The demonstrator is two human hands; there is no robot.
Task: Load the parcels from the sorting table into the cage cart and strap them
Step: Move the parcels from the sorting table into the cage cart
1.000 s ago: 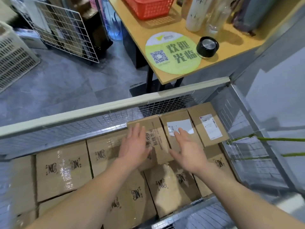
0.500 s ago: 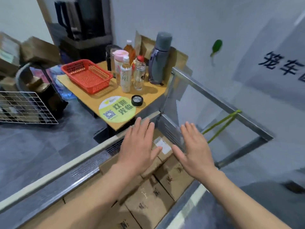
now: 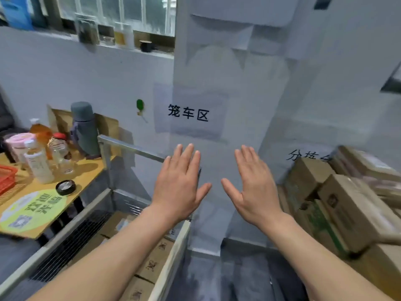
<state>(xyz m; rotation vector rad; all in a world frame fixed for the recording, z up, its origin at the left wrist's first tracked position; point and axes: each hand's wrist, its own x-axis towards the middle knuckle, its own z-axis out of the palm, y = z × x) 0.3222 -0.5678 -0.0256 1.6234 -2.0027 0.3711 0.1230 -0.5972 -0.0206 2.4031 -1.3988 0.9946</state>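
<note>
Left grip [image 3: 178, 189] and right grip [image 3: 254, 189] both released: fingers flat, empty, raised mid-frame, probably swinging toward the next load. Cage cart [image 3: 169, 255] lower left, with parcels [image 3: 153, 265] laid flat inside, likely for tight packing. Waiting boxes [image 3: 347, 210] are piled at the right edge.

parcels in the cart, more piled at right

flat brown cardboard parcels [image 3: 155, 260] lie side by side inside the grey metal mesh cage cart [image 3: 130, 147] at lower left. larger brown cardboard boxes [image 3: 347, 211] sit stacked, some tilted, at right, apart from the cart.
</note>
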